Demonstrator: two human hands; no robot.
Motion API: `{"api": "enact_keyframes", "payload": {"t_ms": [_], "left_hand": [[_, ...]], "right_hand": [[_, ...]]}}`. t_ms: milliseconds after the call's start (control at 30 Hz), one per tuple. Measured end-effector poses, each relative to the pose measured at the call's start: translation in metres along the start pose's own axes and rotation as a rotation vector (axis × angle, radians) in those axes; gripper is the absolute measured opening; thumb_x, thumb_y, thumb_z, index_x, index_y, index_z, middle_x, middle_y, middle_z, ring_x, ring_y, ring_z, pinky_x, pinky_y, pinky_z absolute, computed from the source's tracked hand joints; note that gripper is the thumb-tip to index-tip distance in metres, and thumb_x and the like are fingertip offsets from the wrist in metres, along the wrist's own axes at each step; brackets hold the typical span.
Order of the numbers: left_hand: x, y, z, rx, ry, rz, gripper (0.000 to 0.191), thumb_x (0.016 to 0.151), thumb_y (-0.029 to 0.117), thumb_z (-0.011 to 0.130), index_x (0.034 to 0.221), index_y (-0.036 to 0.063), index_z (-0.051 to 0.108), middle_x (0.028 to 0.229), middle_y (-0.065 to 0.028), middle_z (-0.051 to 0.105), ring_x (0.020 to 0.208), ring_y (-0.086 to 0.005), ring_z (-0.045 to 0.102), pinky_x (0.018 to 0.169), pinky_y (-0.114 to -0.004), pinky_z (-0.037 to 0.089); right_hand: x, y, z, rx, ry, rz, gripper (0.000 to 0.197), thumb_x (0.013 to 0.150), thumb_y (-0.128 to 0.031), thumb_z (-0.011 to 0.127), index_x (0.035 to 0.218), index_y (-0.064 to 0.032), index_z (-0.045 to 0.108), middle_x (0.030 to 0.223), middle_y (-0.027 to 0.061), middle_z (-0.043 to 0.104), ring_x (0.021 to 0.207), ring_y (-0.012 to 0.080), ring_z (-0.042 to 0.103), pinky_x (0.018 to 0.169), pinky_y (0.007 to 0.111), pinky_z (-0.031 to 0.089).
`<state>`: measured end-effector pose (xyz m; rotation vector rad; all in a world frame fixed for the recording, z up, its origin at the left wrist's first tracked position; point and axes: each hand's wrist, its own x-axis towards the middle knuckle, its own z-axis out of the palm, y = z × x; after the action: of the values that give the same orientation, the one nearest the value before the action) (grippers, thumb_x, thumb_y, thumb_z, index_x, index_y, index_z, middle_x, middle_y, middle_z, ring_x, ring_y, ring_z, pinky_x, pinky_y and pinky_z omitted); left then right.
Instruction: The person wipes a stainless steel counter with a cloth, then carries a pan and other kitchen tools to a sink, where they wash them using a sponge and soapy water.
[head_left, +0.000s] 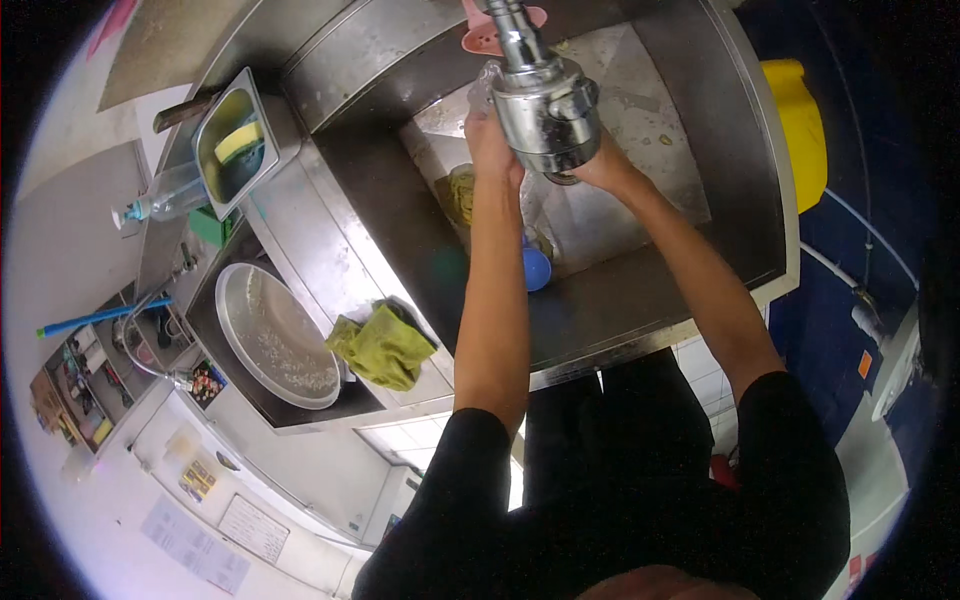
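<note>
Both hands reach into a stainless steel sink (420, 270), on either side of a chrome tap head (547, 116). At the fingers of my left hand (491, 142) is a clear, shiny object (484, 84), which looks held; its kind is unclear. My right hand (606, 166) is largely behind the tap head, so its fingers and anything in them are hidden. Left of my left forearm, a yellow-green cloth (460, 193) lies in the sink. A blue rounded utensil (536, 270) shows beside that forearm. Beyond the tap is a pink perforated plastic utensil (480, 39).
A metal container (271, 154) with a yellow sponge (238, 142) stands left, near a clear pump bottle (176, 196). A large round metal basin (232, 330) sits in a second sink. A green cloth (386, 349) lies on the ledge. Something yellow (799, 135) stands beyond the right rim.
</note>
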<state>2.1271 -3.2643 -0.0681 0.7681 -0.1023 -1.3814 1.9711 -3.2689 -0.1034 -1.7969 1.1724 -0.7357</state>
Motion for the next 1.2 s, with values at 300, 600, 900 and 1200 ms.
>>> {"api": "enact_keyframes", "payload": {"t_ms": [300, 600, 900, 1200], "left_hand": [[0.009, -0.062, -0.027, 0.364, 0.038, 0.07, 0.049, 0.105, 0.034, 0.06, 0.137, -0.0028, 0.055, 0.129, -0.016, 0.067, 0.109, -0.0265, 0.066, 0.095, -0.039, 0.053], [-0.042, -0.01, -0.057, 0.426, 0.46, -0.077, 0.044, 0.102, 0.038, 0.065, 0.121, -0.0018, 0.064, 0.104, -0.0108, 0.071, 0.083, -0.0166, 0.065, 0.067, -0.033, 0.053], [-0.083, 0.003, -0.062, 0.127, 0.523, -0.036, 0.024, 0.105, 0.024, 0.057, 0.097, 0.0005, 0.059, 0.078, -0.0075, 0.063, 0.057, -0.0122, 0.054, 0.047, -0.029, 0.04], [-0.118, 0.053, -0.085, -0.179, 0.267, -0.302, 0.03, 0.105, 0.032, 0.045, 0.122, 0.0085, 0.053, 0.103, -0.0049, 0.064, 0.066, -0.011, 0.046, 0.048, -0.023, 0.032]], "right_hand": [[-0.003, -0.046, 0.004, -0.553, -0.028, 0.074, 0.038, 0.092, -0.016, 0.062, 0.127, -0.0002, 0.061, 0.117, 0.0249, 0.067, 0.098, 0.0448, 0.067, 0.085, 0.054, 0.054], [0.027, -0.14, 0.025, -0.084, -0.066, -0.098, 0.021, 0.097, -0.01, 0.064, 0.115, -0.0003, 0.065, 0.097, 0.016, 0.068, 0.085, 0.0314, 0.07, 0.082, 0.039, 0.055], [0.202, -0.313, 0.18, -0.191, -0.105, -0.584, 0.021, 0.087, -0.008, 0.067, 0.105, 0.0006, 0.071, 0.113, 0.0216, 0.07, 0.12, 0.0377, 0.063, 0.102, 0.05, 0.051], [0.236, -0.32, 0.23, -0.393, 0.086, -0.649, 0.016, 0.083, -0.004, 0.068, 0.098, 0.0022, 0.069, 0.102, 0.0262, 0.069, 0.102, 0.0417, 0.067, 0.085, 0.052, 0.055]]}}
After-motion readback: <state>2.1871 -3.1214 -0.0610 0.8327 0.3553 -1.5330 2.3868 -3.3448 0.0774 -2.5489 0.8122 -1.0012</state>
